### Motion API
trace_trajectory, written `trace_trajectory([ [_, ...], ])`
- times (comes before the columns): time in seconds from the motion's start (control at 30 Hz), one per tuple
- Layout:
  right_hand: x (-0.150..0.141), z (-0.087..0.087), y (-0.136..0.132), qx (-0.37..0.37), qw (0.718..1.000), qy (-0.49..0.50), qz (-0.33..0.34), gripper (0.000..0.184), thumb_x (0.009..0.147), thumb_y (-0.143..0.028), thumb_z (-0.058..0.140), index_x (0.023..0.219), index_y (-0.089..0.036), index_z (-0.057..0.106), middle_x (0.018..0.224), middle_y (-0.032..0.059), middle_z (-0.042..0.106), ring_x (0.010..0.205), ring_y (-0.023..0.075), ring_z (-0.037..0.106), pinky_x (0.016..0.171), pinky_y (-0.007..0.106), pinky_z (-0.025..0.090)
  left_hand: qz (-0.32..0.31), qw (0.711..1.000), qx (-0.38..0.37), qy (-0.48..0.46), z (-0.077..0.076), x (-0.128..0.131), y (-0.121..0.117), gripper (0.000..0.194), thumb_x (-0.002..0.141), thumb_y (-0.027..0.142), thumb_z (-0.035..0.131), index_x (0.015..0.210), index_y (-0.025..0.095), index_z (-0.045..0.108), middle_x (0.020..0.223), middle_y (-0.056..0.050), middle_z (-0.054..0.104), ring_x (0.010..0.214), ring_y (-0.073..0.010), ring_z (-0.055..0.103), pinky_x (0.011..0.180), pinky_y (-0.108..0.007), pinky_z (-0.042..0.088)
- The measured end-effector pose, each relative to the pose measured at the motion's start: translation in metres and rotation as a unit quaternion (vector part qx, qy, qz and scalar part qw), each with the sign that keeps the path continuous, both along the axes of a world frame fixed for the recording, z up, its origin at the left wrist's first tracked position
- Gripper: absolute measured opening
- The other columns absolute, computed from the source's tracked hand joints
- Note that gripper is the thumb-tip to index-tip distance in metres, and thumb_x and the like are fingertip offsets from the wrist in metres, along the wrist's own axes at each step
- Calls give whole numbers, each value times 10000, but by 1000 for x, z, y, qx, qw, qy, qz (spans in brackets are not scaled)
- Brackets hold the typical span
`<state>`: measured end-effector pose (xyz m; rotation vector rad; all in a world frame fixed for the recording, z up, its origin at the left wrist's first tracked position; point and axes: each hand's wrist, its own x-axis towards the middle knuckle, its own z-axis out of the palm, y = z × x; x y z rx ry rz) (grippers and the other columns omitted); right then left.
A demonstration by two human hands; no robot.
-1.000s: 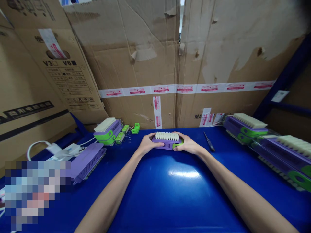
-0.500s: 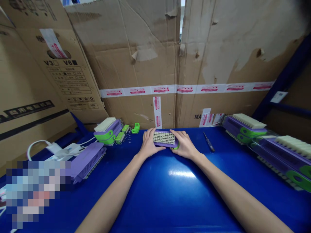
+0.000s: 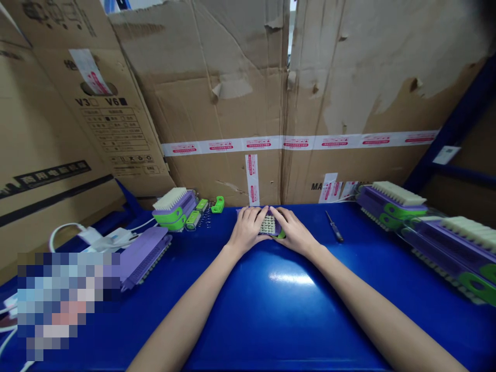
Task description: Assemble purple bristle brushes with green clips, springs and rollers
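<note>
Centrally, handheld brush (image 3: 267, 225), cardboard (image 3: 116, 121) printed "V6"

Before us, our left hand (image 3: 249, 228) and right hand (image 3: 293, 231) flank a brush (image 3: 268, 225), cardboard (image 3: 217, 113) behind. On the counter (image 3: 248, 315), springs (image 3: 209, 219) and another brush (image 3: 169, 212) lie left; a screwdriver (image 3: 335, 228), then more brushes (image 3: 391, 204), right.

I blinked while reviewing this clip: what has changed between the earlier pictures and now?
The purple brush has tipped so its bristled side faces the person more. The left hand has slid inward over it, and the right hand sits closer too, so the two nearly meet. Both still hold it. The screwdriver and loose green piece stayed put.
</note>
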<state>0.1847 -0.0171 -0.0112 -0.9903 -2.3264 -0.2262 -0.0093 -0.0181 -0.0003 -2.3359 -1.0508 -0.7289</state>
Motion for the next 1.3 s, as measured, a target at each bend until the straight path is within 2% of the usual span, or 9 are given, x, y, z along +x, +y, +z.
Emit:
trace_trajectory([
  [0.23,-6,5,-8,-79,994,67,41,920,696,-112,582,1451,-222,68,1387,179,251,1320,318,271,1033,496,357,-18,1000,1,-1,2,-6,1,677,765,564,533,1274,132,424,1138,-156,549,1040,-290,489,926,-431,345],
  [0.4,-4,5,-11,-113,986,96,76,981,589,-49,511,1452,-173,60,1440,182,195,1364,319,190,1081,510,280,-31,999,-11,-9,-4,-9,2,627,735,391,609,1285,161,415,1164,-144,526,1071,-298,469,937,-443,336],
  [0.5,-1,2,-8,-128,975,163,77,891,657,-120,491,1447,-154,81,1412,179,288,1328,298,283,1065,524,293,-8,1000,-9,-13,-7,-10,2,685,691,342,646,1306,163,402,1149,-147,518,1048,-311,472,906,-450,353],
  [0.6,-1,0,-4,-164,956,239,38,699,788,-235,477,1424,-176,196,1256,142,507,1157,256,501,980,480,408,6,1000,-13,-8,-7,-10,2,670,683,325,646,1294,180,415,1144,-141,519,1050,-314,473,909,-463,353],
  [0.67,-2,-1,-3,-177,947,267,20,609,829,-297,481,1394,-183,282,1132,110,598,1031,226,583,917,423,463,-14,1000,-11,-1,-6,-9,3,645,686,296,633,1280,162,419,1178,-144,512,1104,-309,455,968,-471,319],
  [0.77,-3,-2,-3,-155,947,281,20,568,834,-321,509,1362,-187,349,1088,93,629,978,210,611,887,382,482,-47,999,-12,-2,-3,-6,4,623,687,248,605,1265,119,413,1235,-153,499,1167,-289,431,1041,-456,260],
  [0.93,-3,-9,-1,-135,945,297,31,567,837,-336,526,1364,-219,354,1135,86,624,1009,214,615,903,386,483,-41,997,-55,-20,2,-2,5,632,668,240,601,1266,144,418,1195,-144,534,1104,-298,480,941,-441,346],
  [1.1,-3,-12,0,-143,940,310,31,573,835,-364,539,1361,-222,364,1160,93,622,1047,223,608,930,403,474,-37,998,-58,-15,4,-2,5,638,646,246,626,1247,143,439,1177,-136,550,1064,-295,494,890,-411,356],
  [1.3,-6,-6,-3,-172,921,350,21,599,794,-401,597,1334,-216,415,1046,73,678,990,232,643,898,398,498,-34,998,-59,-10,8,-7,4,662,629,262,648,1250,164,440,1167,-126,559,1037,-288,507,883,-405,338],
])
